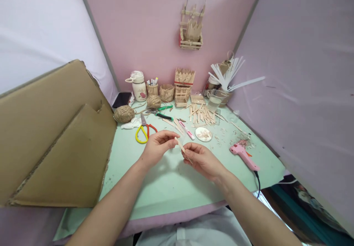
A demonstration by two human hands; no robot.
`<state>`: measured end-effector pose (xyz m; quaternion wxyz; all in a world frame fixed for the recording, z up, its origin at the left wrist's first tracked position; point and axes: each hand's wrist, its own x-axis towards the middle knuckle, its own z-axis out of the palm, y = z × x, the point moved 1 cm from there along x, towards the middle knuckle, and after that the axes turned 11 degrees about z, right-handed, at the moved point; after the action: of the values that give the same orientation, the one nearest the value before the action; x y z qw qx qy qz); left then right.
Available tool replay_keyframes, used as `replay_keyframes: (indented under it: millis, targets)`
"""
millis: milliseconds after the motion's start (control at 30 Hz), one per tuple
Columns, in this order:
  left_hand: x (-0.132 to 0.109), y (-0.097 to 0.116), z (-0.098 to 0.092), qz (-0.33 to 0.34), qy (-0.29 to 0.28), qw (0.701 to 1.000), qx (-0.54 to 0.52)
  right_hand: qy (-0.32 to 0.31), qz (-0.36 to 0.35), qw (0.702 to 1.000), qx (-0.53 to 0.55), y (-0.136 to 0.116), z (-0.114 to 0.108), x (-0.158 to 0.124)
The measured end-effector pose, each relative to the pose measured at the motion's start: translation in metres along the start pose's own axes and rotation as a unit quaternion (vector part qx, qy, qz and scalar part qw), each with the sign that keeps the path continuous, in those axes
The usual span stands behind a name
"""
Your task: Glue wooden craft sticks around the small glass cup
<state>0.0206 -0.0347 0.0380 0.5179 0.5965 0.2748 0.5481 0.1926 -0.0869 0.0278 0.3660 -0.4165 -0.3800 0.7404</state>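
A pale wooden craft stick (180,145) slants between my two hands above the green table. My left hand (160,145) pinches its upper end with thumb and fingers. My right hand (203,160) is closed on the lower part, with a thin end showing below the fingers. Just beyond my left hand lie scissors (142,134) with one yellow and one red handle. A pink and white marker (187,130) rests past my fingertips, beside loose sticks. Close to my right hand is a small round white dish (203,134) with wooden bits in it.
A pink glue gun (245,156) with a cord lies at right. Behind are a stick pile (201,114), pliers (164,117), twine balls (124,113), a bottle (139,87) and stick-built containers (183,87). Large cardboard (66,157) stands at left.
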Motion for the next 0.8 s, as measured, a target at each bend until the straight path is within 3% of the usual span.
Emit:
replay_keyframes:
  millis: [67,133,167,200,233,300,433,567,700,800]
  targets:
    - [0.001,0.001,0.001,-0.004,0.007,1.0,0.005,0.011,-0.016,0.996,-0.087,-0.007,-0.007,0.0]
    - [0.001,0.001,0.001,-0.008,0.011,1.0,0.008,0.075,-0.038,0.966,-0.243,-0.024,-0.023,0.007]
    - [0.001,0.001,0.001,-0.009,0.012,1.0,0.007,0.128,-0.049,0.934,-0.329,-0.035,-0.035,0.013]
    - [0.001,0.001,0.001,-0.009,0.013,1.0,0.006,0.214,-0.05,0.881,-0.418,-0.049,-0.048,0.02]
    - [0.001,0.0,0.001,-0.009,0.014,1.0,0.005,0.302,-0.022,0.806,-0.508,-0.063,-0.063,0.03]
    - [0.001,-0.001,-0.001,-0.006,0.018,1.0,0.006,0.361,0.01,0.753,-0.551,-0.09,-0.091,0.054]
    - [0.002,-0.007,-0.006,0.007,0.049,0.999,0.018,0.366,0.099,0.697,-0.609,-0.117,-0.125,0.103]
    - [0.008,-0.004,-0.015,0.021,0.133,0.991,0.006,0.345,0.155,0.66,-0.649,-0.115,-0.133,0.138]
    - [0.012,0.02,-0.026,0.027,0.214,0.976,-0.01,0.32,0.185,0.641,-0.672,-0.112,-0.138,0.154]
    - [0.012,0.044,-0.03,0.039,0.245,0.969,-0.01,0.315,0.169,0.636,-0.684,-0.111,-0.146,0.157]
